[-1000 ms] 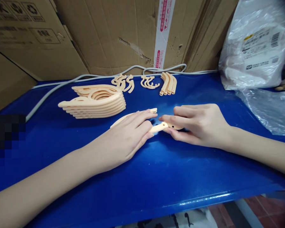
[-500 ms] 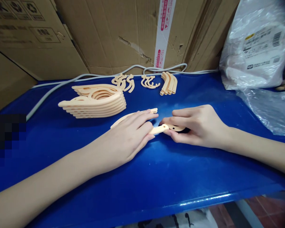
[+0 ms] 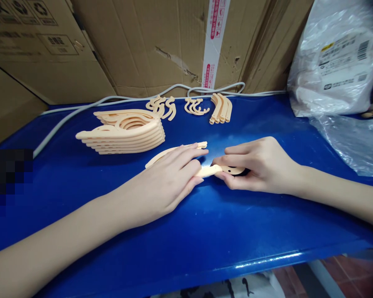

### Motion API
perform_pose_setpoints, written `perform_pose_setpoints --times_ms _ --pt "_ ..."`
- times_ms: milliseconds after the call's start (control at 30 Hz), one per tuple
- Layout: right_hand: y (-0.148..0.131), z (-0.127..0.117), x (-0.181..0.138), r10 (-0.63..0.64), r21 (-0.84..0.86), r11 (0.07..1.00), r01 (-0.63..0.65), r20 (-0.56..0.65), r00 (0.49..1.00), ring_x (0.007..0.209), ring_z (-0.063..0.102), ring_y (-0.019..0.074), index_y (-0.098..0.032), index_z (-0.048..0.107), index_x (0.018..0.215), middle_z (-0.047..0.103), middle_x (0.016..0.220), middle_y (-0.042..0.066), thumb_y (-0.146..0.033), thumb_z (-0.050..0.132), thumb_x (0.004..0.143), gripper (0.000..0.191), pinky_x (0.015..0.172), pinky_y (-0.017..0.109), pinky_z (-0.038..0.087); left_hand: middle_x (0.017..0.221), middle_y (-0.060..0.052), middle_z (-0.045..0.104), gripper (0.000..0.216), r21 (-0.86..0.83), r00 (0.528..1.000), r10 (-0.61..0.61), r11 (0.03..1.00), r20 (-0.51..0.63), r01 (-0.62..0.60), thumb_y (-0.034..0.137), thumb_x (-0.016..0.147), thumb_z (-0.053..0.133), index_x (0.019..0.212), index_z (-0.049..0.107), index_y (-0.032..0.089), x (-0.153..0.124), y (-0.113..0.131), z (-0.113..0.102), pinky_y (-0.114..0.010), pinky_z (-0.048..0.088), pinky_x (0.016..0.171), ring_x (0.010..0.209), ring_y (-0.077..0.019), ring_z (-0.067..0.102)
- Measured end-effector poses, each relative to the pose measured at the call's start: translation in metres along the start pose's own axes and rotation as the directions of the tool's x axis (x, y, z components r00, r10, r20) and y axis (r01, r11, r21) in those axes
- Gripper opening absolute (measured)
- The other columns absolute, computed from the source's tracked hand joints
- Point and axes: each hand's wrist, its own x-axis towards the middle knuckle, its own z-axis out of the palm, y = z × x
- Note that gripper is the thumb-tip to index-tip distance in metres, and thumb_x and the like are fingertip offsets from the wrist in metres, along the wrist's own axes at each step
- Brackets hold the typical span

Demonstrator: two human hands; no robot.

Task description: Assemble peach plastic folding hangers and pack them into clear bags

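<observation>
My left hand (image 3: pixel 170 178) lies flat, fingers stretched, pressing a peach plastic hanger arm (image 3: pixel 161 154) onto the blue table (image 3: pixel 205 231). My right hand (image 3: pixel 257 165) pinches a second peach piece (image 3: pixel 224 170), with small holes, between thumb and fingers, its end touching the piece under my left fingers. Behind my left hand sits a stack of finished peach hangers (image 3: pixel 124 131). Further back lie loose hook pieces (image 3: pixel 161 106), more hooks (image 3: pixel 195 106) and a row of curved arm pieces (image 3: pixel 221 108).
Cardboard boxes (image 3: pixel 161 45) form a wall behind the table. A grey cable (image 3: pixel 81 111) runs along the back edge. A white plastic bag (image 3: pixel 332 62) and clear plastic film (image 3: pixel 351 140) lie at the right. The table's front edge is near.
My right hand has curled tighter and shifted slightly left, bringing its piece against the one under my left hand. The left hand has barely moved.
</observation>
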Motion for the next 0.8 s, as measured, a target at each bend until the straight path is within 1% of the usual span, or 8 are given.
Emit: perform_pose_setpoints --times_ms 100,200,300,367,533,600,667,800 --pt "0.002 -0.003 0.001 -0.028 0.015 1.0 0.027 0.029 0.999 0.05 0.043 0.0107 -0.017 0.076 0.096 0.054 0.061 -0.003 -0.029 0.055 0.099 0.025 0.05 0.028 0.026 0.147 -0.016 0.056 0.028 -0.065 1.0 -0.027 0.997 0.006 0.028 0.027 0.109 0.032 0.106 0.058 0.017 -0.001 0.0 0.0 -0.051 0.035 0.123 0.15 -0.0271 0.039" --pt "0.005 -0.009 0.001 -0.07 0.074 0.995 0.062 0.115 0.991 0.052 0.044 0.0112 -0.016 0.071 0.082 0.055 0.062 -0.002 -0.035 0.052 0.1 0.032 0.053 0.029 0.027 0.15 -0.011 0.054 0.025 -0.194 0.991 -0.132 0.972 -0.006 0.128 0.032 0.109 0.034 0.112 0.056 0.021 -0.002 -0.001 -0.001 -0.049 0.033 0.124 0.15 -0.0228 0.038" --pt "0.008 -0.015 0.001 -0.075 0.178 0.983 0.045 0.167 0.983 0.058 0.049 0.0121 -0.017 0.069 0.082 0.059 0.065 -0.001 -0.042 0.055 0.098 0.033 0.058 0.028 0.031 0.151 -0.009 0.054 0.02 -0.32 0.967 -0.255 0.918 -0.021 0.235 0.033 0.105 0.041 0.112 0.057 0.022 -0.001 -0.002 -0.004 -0.045 0.04 0.12 0.147 -0.024 0.043" --pt "0.009 -0.019 0.002 -0.046 0.242 0.97 -0.001 0.19 0.981 0.06 0.05 0.0121 -0.016 0.067 0.085 0.06 0.066 -0.002 -0.044 0.06 0.095 0.03 0.061 0.027 0.033 0.148 -0.01 0.056 0.018 -0.39 0.954 -0.297 0.883 -0.03 0.263 0.028 0.099 0.048 0.114 0.058 0.021 0.0 -0.005 -0.005 -0.042 0.043 0.118 0.145 -0.0245 0.046" --pt "0.01 -0.025 0.005 -0.04 0.363 0.93 -0.066 0.277 0.96 0.067 0.049 0.012 -0.018 0.064 0.084 0.059 0.071 -0.004 -0.026 0.066 0.086 0.009 0.071 0.027 0.036 0.142 -0.007 0.061 0.034 -0.541 0.928 -0.371 0.785 -0.017 0.304 0.022 0.089 0.059 0.123 0.058 0.022 0.0 -0.014 -0.004 -0.043 0.044 0.118 0.138 -0.0232 0.054" --pt "0.011 -0.026 0.006 -0.066 0.4 0.914 -0.063 0.3 0.952 0.071 0.052 0.0129 -0.018 0.066 0.087 0.06 0.074 -0.004 -0.022 0.065 0.086 0.004 0.077 0.029 0.038 0.142 -0.007 0.061 0.035 -0.548 0.925 -0.38 0.777 -0.016 0.31 0.024 0.089 0.061 0.124 0.058 0.023 0.0 -0.016 -0.004 -0.041 0.049 0.114 0.135 -0.023 0.056" --pt "0.012 -0.027 0.007 -0.08 0.428 0.901 -0.068 0.318 0.945 0.079 0.056 0.0148 -0.019 0.07 0.09 0.064 0.082 -0.002 -0.023 0.065 0.087 0.007 0.084 0.032 0.039 0.138 -0.007 0.064 0.034 -0.493 0.929 -0.367 0.816 -0.041 0.301 0.027 0.09 0.063 0.123 0.059 0.021 0.0 -0.017 -0.004 -0.039 0.054 0.108 0.13 -0.0239 0.06" --pt "0.014 -0.033 0.006 -0.085 0.457 0.886 -0.078 0.325 0.942 0.106 0.061 0.0204 -0.024 0.078 0.094 0.066 0.115 0.005 -0.029 0.071 0.088 0.011 0.097 0.037 0.041 0.122 -0.007 0.072 0.031 -0.351 0.93 -0.354 0.887 -0.099 0.301 0.03 0.09 0.065 0.119 0.061 0.019 0.002 -0.014 -0.009 -0.037 0.057 0.1 0.111 -0.0244 0.07"
